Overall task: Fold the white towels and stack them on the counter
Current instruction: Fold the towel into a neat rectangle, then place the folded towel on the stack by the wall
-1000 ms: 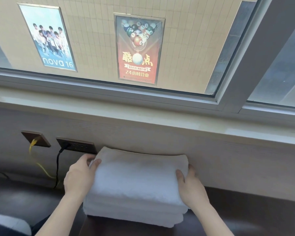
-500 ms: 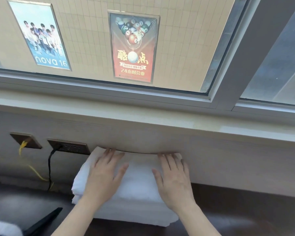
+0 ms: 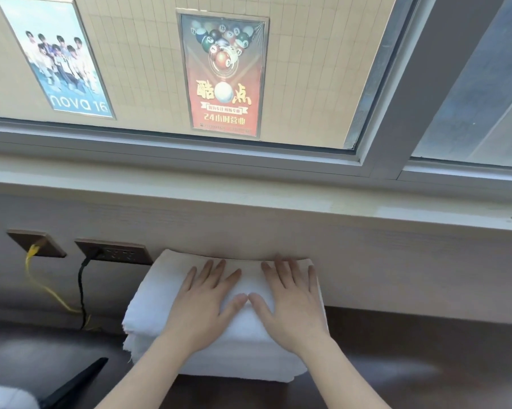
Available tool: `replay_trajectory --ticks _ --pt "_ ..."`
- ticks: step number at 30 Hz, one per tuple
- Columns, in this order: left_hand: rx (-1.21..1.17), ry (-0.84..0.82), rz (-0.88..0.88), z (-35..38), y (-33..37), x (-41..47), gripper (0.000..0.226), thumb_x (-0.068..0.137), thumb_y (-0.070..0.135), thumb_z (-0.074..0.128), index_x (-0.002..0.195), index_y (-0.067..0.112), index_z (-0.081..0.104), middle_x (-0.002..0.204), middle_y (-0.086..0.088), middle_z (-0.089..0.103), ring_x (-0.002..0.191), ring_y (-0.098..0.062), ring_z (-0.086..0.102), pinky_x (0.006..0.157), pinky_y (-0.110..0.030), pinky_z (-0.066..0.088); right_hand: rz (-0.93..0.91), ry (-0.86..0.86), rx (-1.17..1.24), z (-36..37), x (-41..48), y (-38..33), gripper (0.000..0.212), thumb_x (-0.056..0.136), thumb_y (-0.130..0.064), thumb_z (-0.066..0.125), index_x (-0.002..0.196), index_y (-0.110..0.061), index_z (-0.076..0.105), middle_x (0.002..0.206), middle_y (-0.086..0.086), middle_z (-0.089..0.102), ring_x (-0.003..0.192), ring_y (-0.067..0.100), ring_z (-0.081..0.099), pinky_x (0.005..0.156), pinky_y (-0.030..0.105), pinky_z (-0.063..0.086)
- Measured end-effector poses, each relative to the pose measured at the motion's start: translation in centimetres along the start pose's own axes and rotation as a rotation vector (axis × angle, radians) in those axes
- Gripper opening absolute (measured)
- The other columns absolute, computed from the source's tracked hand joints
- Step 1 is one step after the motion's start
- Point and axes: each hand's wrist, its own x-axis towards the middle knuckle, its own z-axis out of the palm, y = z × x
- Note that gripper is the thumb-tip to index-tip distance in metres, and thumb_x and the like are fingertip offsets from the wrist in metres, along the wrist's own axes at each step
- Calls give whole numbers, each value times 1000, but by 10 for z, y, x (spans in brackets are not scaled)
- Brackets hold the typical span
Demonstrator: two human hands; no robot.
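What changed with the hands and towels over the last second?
The left hand and right hand let go of the sides of the towel stack and moved onto its top, pressing flat, thumbs nearly meeting. The stack stayed against the wall on the counter.

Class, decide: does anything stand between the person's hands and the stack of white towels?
Nothing visible does. The left hand and right hand lie flat, fingers spread, directly on the towel stack on the counter.

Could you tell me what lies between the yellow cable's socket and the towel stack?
The head view shows a dark outlet panel with a black cable plugged in.
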Motion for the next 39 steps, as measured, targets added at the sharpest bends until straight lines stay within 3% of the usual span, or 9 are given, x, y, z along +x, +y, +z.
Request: replay_trajectory --ticks 5,9,14,18,22,26,31,34,39 --pt "27 9 -90 9 -20 6 110 63 82 -33 155 47 15 166 13 7 153 -12 -1 123 -39 -7 44 -80 57 4 2 17 85 81 -77 -6 156 -40 10 166 -7 0 152 12 -6 121 44 -13" --pt "29 26 -144 5 -46 4 103 69 86 -21 154 45 21 166 12 12 153 -13 4 122 -39 0 106 -87 39 4 -3 35 92 76 -74 -9 157 -35 8 166 -9 -3 151 12 -11 122 45 -8" --pt "-2 35 -245 -1 -72 -13 87 79 78 -6 155 44 19 166 14 8 153 -18 5 122 -45 13 180 -71 12 3 -17 43 99 72 -75 -16 158 -30 6 166 -6 -3 153 22 -1 122 46 -4" --pt "49 100 -228 -6 -54 -20 92 81 76 -3 153 32 34 164 0 23 151 -28 18 121 -45 17 219 -41 26 -8 -33 45 100 74 -73 -15 159 -24 3 166 -3 5 153 21 1 122 47 -1" --pt "-60 121 -118 -12 12 -17 91 82 73 -2 153 29 33 163 -2 26 151 -25 18 121 -44 8 232 29 59 -28 -57 52 89 89 -73 0 159 -19 7 166 -3 9 152 18 2 123 44 -3" --pt "-144 50 74 -6 105 -14 90 81 75 -6 154 35 28 165 -1 18 152 -22 13 121 -43 4 294 120 76 -51 -100 82 89 89 -75 8 159 -20 10 166 -5 10 152 17 5 123 39 -3" --pt "-76 -39 289 8 217 -33 103 72 83 -16 155 36 25 167 -2 8 152 -24 13 121 -44 4 447 176 75 -76 -178 144 100 80 -78 -4 158 -20 18 165 -2 17 150 20 17 123 41 4" --pt "-9 -47 391 18 284 -53 118 63 84 -32 155 37 24 168 -3 3 152 -23 15 121 -43 7 541 201 90 -92 -237 191 103 75 -77 -8 158 -21 18 165 -2 15 150 21 15 123 42 5" --pt "-20 -101 470 38 400 -92 123 57 85 -34 157 37 19 168 1 -4 153 -18 8 122 -42 3 672 251 104 -109 -342 275 105 72 -76 -11 158 -23 16 166 -5 9 152 21 7 123 42 2"
